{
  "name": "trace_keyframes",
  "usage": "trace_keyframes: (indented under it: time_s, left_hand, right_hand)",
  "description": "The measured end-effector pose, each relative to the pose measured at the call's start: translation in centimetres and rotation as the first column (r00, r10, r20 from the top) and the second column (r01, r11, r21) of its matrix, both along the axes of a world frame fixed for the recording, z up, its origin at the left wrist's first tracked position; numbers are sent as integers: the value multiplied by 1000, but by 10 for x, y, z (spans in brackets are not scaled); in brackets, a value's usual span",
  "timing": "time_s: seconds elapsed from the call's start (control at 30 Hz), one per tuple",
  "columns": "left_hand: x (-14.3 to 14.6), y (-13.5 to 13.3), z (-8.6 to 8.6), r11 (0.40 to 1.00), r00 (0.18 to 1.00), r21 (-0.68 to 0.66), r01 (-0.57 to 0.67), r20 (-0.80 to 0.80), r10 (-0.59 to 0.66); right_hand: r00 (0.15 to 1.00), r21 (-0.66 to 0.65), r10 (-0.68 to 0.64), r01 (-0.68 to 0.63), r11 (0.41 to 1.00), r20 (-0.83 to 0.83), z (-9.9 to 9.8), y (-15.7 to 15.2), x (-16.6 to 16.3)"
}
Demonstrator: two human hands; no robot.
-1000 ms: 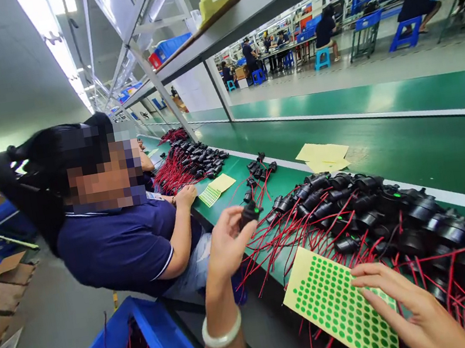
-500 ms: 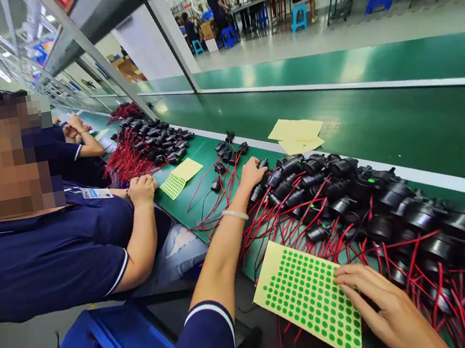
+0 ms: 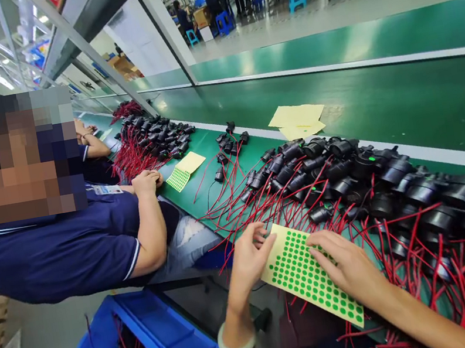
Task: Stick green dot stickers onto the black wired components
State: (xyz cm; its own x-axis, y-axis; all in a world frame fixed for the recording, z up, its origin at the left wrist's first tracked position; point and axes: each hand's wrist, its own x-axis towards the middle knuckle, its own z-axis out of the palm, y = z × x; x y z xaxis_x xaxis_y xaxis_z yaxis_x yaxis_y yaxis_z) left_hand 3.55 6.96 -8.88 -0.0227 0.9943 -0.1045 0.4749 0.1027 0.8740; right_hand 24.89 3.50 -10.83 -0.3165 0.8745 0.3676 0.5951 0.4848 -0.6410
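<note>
A pale yellow sheet of round green dot stickers [image 3: 311, 282] is tilted above the near table edge, over my lap. My right hand [image 3: 340, 260] grips it from the right, fingers lying across its face. By the sheet's upper left corner is my left hand [image 3: 249, 257], a pale bangle on its wrist. Its fingers are bent, thumb and forefinger apart, with nothing visible between them. Just beyond both hands lies a heap of black cylindrical parts [image 3: 339, 171] with red wires; some bear a green dot.
A co-worker [image 3: 62, 250] sits to the left, beside another sticker sheet [image 3: 178, 179]. Several black parts [image 3: 228, 146] lie between us, with a larger pile [image 3: 159, 136] farther along. Yellow sheets [image 3: 297, 118] rest beyond the white rail. A blue bin [image 3: 166, 339] stands low at left.
My left hand has drawn back from a black part at the heap's far left end to the sticker sheet's left corner. My right hand keeps its grip on the sheet.
</note>
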Motion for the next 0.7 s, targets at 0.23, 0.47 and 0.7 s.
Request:
trace_keyframes:
  time_s: [0.23,0.47,0.7]
  left_hand:
    - [24,-19,-20,992,945,-117,47,327,-6]
    - [31,-40,-10,983,673,-174,64,734,86]
    - [46,-48,-13,988,588,-154,29,802,108]
  right_hand:
    - [998,7,-58,58,998,15,-4,7,-13]
    - [998,66,-57,58,996,-23,10,0,-14]
    - [997,126,-70,73,989,-31,21,-5,-12]
